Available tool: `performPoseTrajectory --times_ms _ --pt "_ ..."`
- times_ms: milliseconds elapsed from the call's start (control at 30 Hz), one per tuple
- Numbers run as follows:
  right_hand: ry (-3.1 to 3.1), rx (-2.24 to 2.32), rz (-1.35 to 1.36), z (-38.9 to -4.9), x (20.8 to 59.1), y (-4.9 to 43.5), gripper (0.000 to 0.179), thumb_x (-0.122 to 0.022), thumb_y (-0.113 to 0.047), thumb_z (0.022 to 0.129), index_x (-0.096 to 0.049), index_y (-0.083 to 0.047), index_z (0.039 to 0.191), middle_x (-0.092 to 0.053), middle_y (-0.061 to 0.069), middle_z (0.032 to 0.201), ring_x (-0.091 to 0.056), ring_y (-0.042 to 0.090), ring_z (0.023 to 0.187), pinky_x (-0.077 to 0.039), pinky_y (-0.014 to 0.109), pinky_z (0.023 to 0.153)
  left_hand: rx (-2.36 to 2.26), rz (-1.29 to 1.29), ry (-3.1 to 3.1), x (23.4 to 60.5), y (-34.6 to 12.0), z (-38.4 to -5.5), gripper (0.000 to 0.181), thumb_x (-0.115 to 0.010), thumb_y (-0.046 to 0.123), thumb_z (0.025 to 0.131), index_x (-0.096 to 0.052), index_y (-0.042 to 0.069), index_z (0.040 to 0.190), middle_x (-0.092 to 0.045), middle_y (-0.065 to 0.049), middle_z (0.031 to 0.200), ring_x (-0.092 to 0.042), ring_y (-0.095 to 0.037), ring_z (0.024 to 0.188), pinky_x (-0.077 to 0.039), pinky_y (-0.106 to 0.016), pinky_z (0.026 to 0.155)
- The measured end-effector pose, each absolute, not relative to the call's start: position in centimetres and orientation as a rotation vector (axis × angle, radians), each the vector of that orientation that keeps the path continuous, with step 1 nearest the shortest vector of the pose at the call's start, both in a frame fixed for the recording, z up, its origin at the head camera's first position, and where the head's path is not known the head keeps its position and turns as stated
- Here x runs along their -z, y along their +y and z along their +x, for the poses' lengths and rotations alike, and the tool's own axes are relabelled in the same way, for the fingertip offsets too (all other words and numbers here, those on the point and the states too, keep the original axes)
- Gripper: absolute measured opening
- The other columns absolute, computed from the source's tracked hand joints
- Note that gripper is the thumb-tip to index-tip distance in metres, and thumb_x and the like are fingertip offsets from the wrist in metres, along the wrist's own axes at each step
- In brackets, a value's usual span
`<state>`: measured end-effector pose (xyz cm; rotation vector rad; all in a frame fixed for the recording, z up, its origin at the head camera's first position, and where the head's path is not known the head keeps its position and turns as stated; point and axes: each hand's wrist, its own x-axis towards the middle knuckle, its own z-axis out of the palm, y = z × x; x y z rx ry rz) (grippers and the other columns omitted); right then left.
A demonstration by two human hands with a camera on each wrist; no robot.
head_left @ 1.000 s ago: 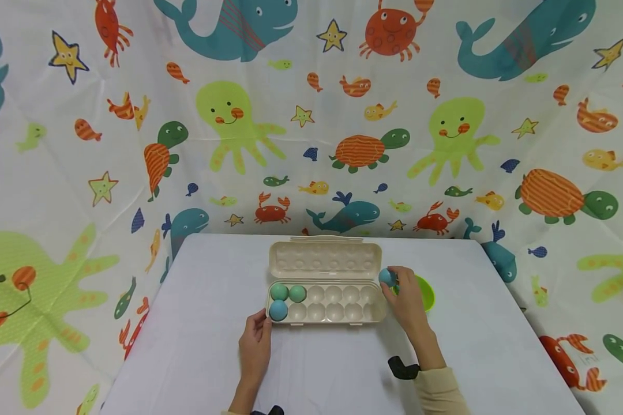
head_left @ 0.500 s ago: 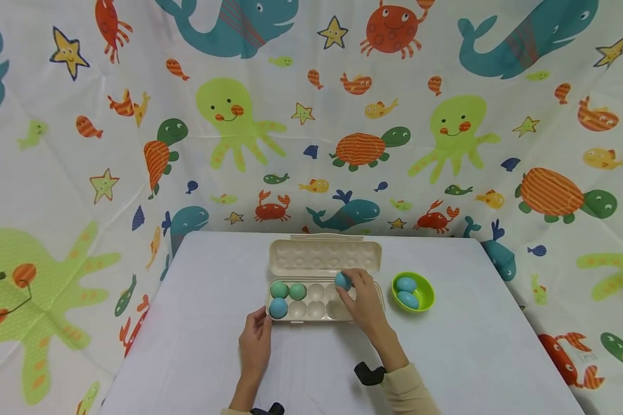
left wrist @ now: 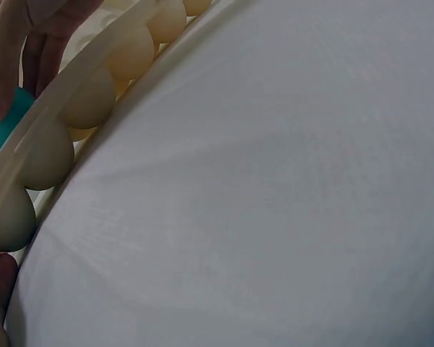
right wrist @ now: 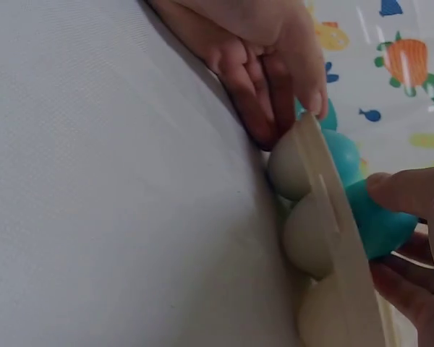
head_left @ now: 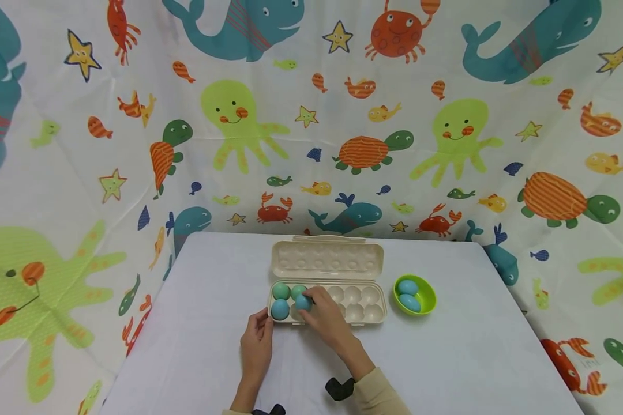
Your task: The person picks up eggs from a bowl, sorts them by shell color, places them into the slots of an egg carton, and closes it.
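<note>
A beige egg carton (head_left: 367, 318) lies with its lid open on the table. Two green eggs (head_left: 281, 291) sit at the left of its back row, and a blue egg (head_left: 280, 309) fills the front left cup. My right hand (head_left: 328, 318) pinches another blue egg (right wrist: 378, 219) between thumb and fingers, low over the second front cup. The left hand (head_left: 256, 346) holds the carton's front left corner; in the right wrist view its thumb (right wrist: 312, 87) is on the rim and its fingers are against the side.
To the right of the carton stands a lime green bowl (head_left: 430, 306) with two blue eggs (head_left: 409, 302). A white cloth (head_left: 446, 369) covers the table, and a sea-animal curtain (head_left: 311, 52) hangs behind its back edge.
My right hand has carried the blue egg left from beside the bowl, across the carton, and down to the front row. The left hand has stayed at the corner.
</note>
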<state>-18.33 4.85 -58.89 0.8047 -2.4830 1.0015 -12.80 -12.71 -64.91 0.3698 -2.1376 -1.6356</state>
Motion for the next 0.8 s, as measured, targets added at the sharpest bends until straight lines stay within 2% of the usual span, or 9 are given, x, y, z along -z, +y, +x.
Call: performPoseTrajectory --times_ms 200,467,800 --pt "-2.574 -0.955 0.794 -18.3 59.9 3.9 0.037 -0.081 -0.016 0.084 -0.063 -0.008 0.115 -0.061 0.005 0.113 -0.066 0.018 0.103 -0.06 0.031 0.088 1.633 0.355 -2.133 64.8 -12.7 -12.8 0.028 -0.061 0.016 0.1 -0.063 0.003 0.125 -0.071 -0.015 0.119 -0.067 -0.006 0.102 -0.051 -0.003 0.083" --pt "-2.571 -0.929 0.79 -18.5 59.7 3.6 0.033 -0.082 -0.015 0.081 -0.066 -0.009 0.109 -0.066 0.005 0.107 -0.064 0.018 0.098 -0.058 0.03 0.084 1.613 0.358 -2.164 64.7 -12.8 -12.8 0.03 -0.059 0.02 0.102 -0.061 0.003 0.127 -0.07 -0.015 0.123 -0.069 -0.021 0.108 -0.051 -0.004 0.085" --pt "-2.703 -1.032 0.775 -18.9 59.0 3.8 0.03 -0.082 -0.017 0.082 -0.068 -0.01 0.108 -0.067 0.004 0.106 -0.063 0.019 0.099 -0.057 0.032 0.086 1.617 0.388 -2.186 64.8 -12.7 -12.9 0.031 -0.058 0.023 0.103 -0.06 0.005 0.128 -0.07 -0.014 0.123 -0.069 -0.024 0.109 -0.055 -0.011 0.087"
